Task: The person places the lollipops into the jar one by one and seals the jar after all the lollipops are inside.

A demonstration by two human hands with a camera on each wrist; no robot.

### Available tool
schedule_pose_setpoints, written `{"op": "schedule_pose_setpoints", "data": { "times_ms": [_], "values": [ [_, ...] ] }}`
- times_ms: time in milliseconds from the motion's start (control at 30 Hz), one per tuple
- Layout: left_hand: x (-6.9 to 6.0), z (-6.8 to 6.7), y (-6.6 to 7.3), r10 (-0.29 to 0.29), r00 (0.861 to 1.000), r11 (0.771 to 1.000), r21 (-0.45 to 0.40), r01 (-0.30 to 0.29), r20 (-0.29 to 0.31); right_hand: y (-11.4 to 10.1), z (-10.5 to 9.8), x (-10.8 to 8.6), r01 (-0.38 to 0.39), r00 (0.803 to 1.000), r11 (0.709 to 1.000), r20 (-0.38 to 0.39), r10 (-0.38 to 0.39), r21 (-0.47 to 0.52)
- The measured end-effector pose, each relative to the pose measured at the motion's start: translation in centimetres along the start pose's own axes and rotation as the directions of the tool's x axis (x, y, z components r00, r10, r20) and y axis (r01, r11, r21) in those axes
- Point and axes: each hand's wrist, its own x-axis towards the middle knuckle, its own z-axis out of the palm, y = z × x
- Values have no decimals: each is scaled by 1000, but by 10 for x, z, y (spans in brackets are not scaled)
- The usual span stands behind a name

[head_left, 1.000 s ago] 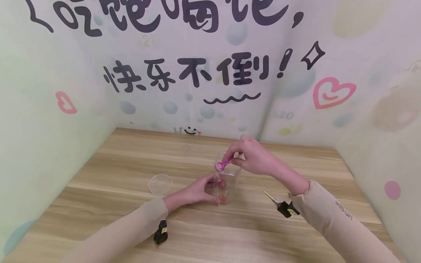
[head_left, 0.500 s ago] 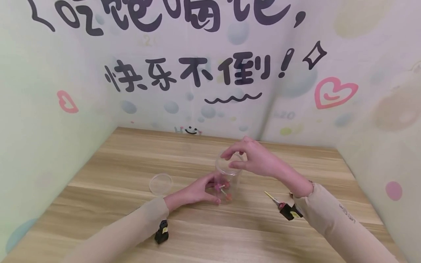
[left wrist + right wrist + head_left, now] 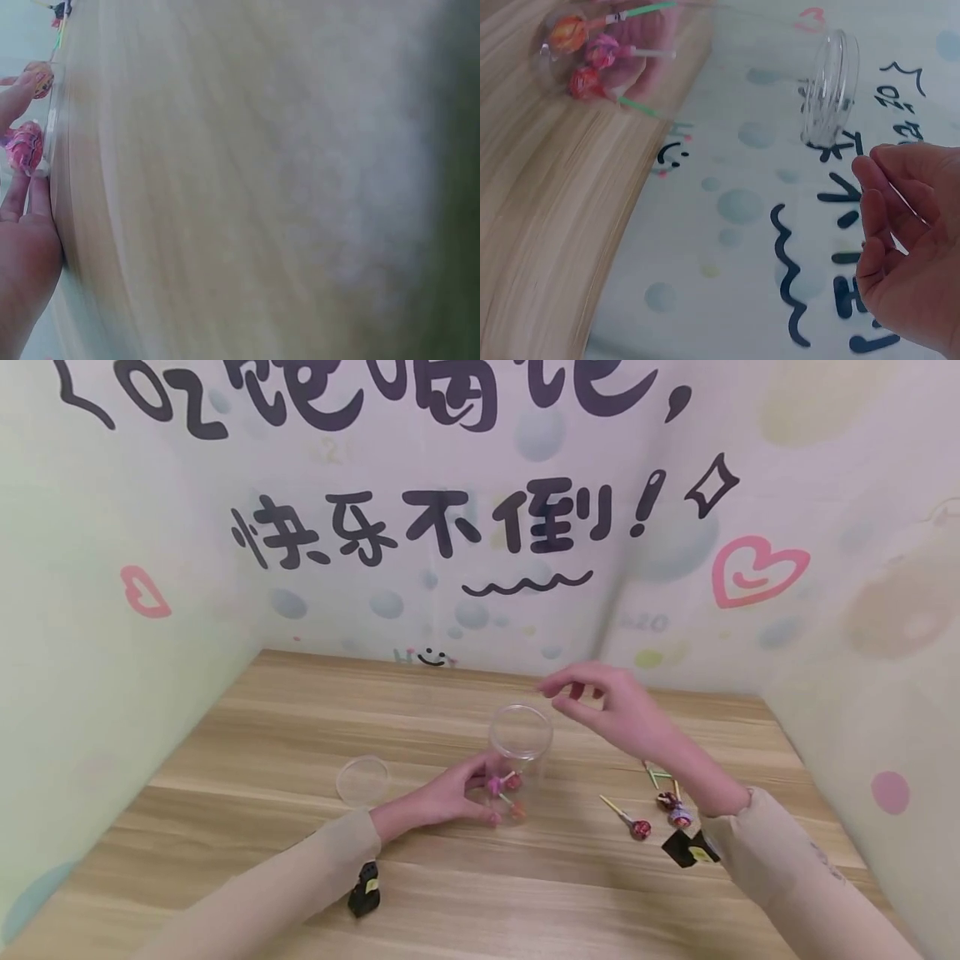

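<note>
My left grip [image 3: 450, 795] is wrapped low around the clear jar [image 3: 537, 774], fingers behind and thumb in front, which I judge is to steady it. My right grip [image 3: 609, 703] is empty, its fingers loosely bent, just off to the right of the jar's rim. A second ago it was pinching the pink lollipop [image 3: 602, 51] inside the mouth; that candy now lies in the bottom, beside the orange lollipop [image 3: 568, 34] and the red lollipop [image 3: 585, 83]. I take this drop as finished, with three in the jar.

The jar stands upright on the counter [image 3: 525, 902], its mouth uncovered; the lid [image 3: 363, 782] lies to the left. With my right arm shifted outward, more candy shows: a yellow-stick lollipop [image 3: 640, 829] and, partly behind the wrist, a small bunch of lollipops [image 3: 680, 817] I can't fully count. Those remain outside the jar, so I judge the filling only partly done.
</note>
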Motion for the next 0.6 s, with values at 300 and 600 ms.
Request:
{"op": "schedule_pose_setpoints", "data": {
  "times_ms": [300, 600],
  "values": [
    [-3, 1, 2, -23, 999, 1000, 15, 24, -26, 38, -19, -37, -88, 992, 996, -92, 84, -35],
    [-3, 1, 6, -26, 999, 1000, 12, 26, -22, 67, -29, -77, -128, 984, 990, -133, 118, -65]
  ]
}}
